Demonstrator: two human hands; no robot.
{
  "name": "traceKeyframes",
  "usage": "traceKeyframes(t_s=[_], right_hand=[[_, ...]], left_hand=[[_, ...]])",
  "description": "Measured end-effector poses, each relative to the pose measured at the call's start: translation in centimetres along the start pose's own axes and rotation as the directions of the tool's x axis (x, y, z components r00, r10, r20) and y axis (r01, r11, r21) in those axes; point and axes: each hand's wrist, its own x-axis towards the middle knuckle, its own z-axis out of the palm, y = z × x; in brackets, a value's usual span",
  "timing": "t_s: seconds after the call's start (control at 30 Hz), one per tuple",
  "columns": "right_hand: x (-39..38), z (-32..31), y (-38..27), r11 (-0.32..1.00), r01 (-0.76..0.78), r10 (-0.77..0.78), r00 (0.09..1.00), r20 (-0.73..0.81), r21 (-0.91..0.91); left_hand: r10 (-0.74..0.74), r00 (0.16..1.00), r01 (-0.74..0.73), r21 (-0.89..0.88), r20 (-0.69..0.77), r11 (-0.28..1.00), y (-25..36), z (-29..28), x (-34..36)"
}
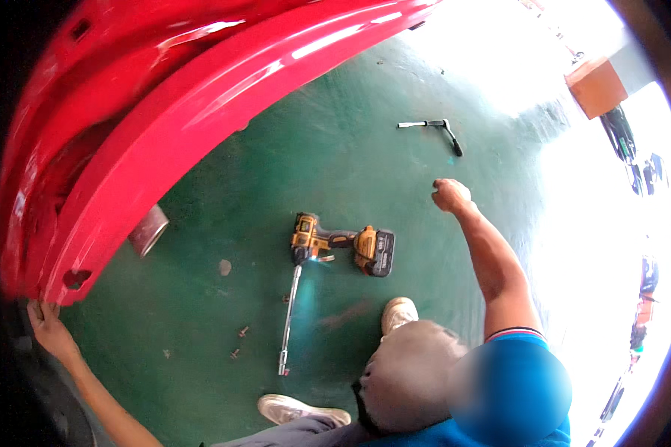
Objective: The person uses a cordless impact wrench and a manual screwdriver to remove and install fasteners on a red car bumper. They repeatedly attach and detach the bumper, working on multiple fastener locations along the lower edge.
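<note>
A large glossy red car body panel (pixel 194 112) curves across the upper left. My left hand (pixel 52 333) has its fingers around the panel's lower end, beside an oval hole. My right hand (pixel 452 195) is held out over the green floor with its fingers curled closed; whatever they may hold is hidden. Just beyond it lies a ratchet wrench (pixel 434 124) with a socket extension. Between my two arms a yellow-and-black cordless impact wrench (pixel 335 242) lies on its side. A long silver extension bar (pixel 291 316) runs from its nose toward me, and its lamp glows.
Several small bolts (pixel 238 343) lie on the green floor (pixel 224 216) left of the bar. A pale cylinder (pixel 149 229) shows under the panel. My shoes (pixel 302 410) are near the bar's end. At the far right stand a cardboard box (pixel 596 87) and dark items.
</note>
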Motion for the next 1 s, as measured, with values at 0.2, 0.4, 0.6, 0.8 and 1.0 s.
traceKeyframes(t_s=[0.2,0.4,0.6,0.8,1.0], right_hand=[[10.8,0.2,3.4,0.975,-0.174,0.195,0.967,-0.165,0.136],[21.5,-1.3,3.0,0.996,-0.07,0.089,0.874,-0.477,0.057],[25.9,-1.7,5.2,0.971,-0.02,-0.042,0.967,-0.253,-0.238],[17.6,-1.2,8.7,0.91,0.414,-0.412,0.888,-0.203,-0.034],[0.4,-12.1,-4.0,0.542,0.761,-0.758,0.626,-0.184,0.358]], left_hand=[[-0.023,0.993,0.034,0.095,-0.118,0.995,0.3,-2.4,0.1],[-0.409,0.906,0.36,0.303,0.113,0.882,0.6,-8.1,-4.8],[-0.775,0.215,0.216,0.745,0.595,0.632,11.3,8.7,-17.9],[-0.265,0.162,-0.544,0.31,0.951,0.78,19.1,28.0,-21.7],[0.581,0.361,-0.738,-0.158,0.729,0.656,27.0,36.8,-24.3]])
